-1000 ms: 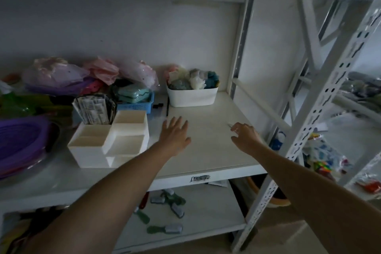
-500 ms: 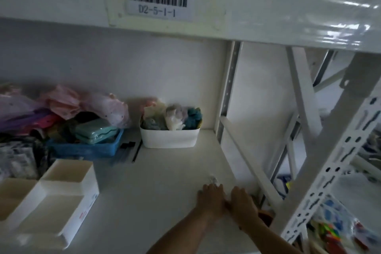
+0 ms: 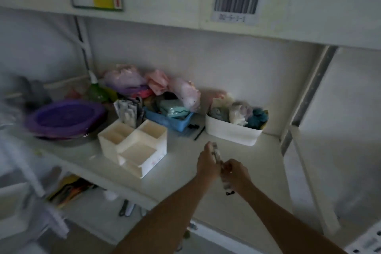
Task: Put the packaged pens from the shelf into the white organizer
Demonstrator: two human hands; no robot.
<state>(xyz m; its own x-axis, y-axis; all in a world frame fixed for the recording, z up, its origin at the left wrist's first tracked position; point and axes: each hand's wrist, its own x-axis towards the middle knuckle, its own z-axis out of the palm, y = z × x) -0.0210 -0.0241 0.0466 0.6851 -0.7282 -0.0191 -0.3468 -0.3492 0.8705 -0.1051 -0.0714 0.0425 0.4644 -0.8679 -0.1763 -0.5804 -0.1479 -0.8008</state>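
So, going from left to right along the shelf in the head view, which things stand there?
purple plate → white organizer → blue basket → white bin. In front of the bin, both hands hold a packaged pen.

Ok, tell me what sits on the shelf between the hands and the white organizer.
Nothing: in the head view, the shelf is bare between the white organizer and the left hand, which with the right hand holds a packaged pen.

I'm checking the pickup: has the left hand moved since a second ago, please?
Yes. The left hand has gone right, away from the organizer, and now meets the right hand on a pen pack.
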